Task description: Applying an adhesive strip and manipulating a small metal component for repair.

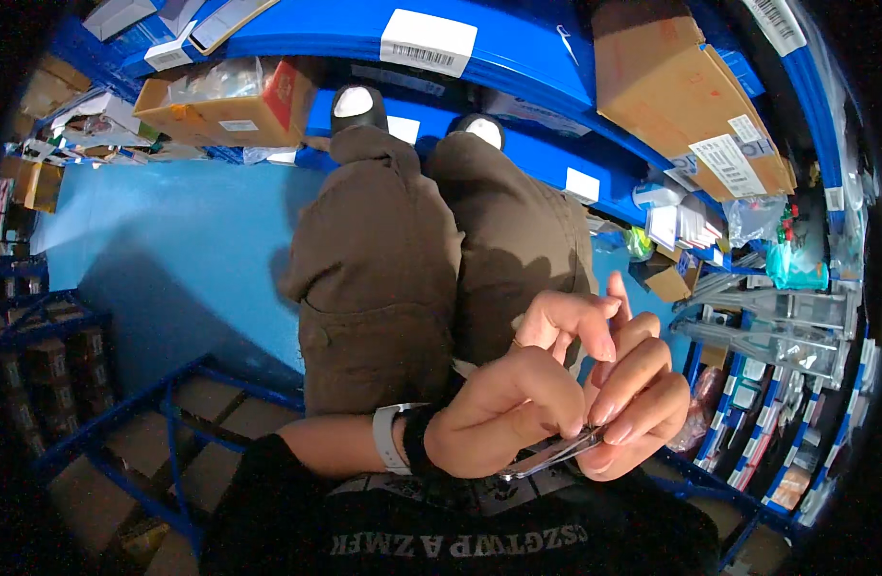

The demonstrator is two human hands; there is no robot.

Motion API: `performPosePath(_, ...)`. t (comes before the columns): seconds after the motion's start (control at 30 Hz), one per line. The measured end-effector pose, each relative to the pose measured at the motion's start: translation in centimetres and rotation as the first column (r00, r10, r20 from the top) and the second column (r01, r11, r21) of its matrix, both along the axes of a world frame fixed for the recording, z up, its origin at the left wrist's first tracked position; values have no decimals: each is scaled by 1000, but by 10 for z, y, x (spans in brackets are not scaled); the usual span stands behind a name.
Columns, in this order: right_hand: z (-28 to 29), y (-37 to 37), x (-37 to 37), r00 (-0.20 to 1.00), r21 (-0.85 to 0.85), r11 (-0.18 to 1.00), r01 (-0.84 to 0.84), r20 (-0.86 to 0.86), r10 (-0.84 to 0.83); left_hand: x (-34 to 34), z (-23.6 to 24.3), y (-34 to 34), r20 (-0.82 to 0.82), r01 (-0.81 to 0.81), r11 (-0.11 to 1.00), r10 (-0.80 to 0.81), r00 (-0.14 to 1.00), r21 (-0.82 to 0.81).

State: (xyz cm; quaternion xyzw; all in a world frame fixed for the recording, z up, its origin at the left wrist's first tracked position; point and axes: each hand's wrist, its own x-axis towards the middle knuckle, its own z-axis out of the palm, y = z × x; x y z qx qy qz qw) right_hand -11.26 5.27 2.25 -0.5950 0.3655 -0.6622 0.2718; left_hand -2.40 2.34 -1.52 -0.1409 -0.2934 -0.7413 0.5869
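Note:
Both hands are close together in front of my body at the lower right. My left hand, with a pale wristband, pinches a small shiny metal tool that looks like nail clippers. Its thumb presses near the tool's end, and its index finger is bent above. My right hand has its fingers curled in, their tips touching or nearly touching the end of the clippers. Its palm is hidden, and I see no object of its own in it.
My brown-trousered legs stand against a blue shelf. A large cardboard carton rests on it at the upper right. An open carton of bagged goods is at the left. Racks of bins line the right.

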Motion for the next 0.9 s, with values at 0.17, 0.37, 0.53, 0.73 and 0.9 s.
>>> performPosePath(0.17,0,2,6,995,12,1000,-19,97,18,2,-2,-1,53,-25,999,27,998,-31)
performPosePath(0.37,-9,6,8,974,81,996,-40,226,21,8,0,-1,108,53,998,-56,993,32)
performPosePath(0.53,-6,4,-6,996,69,994,84,-8,-84,7,1,-3,26,176,975,-181,983,136)
performPosePath(0.73,-1,10,-22,939,129,970,205,255,-232,8,12,2,-94,393,837,-388,917,379)
performPosePath(0.9,-1,7,-20,919,96,977,189,334,-210,7,13,1,-133,450,795,-435,890,406)
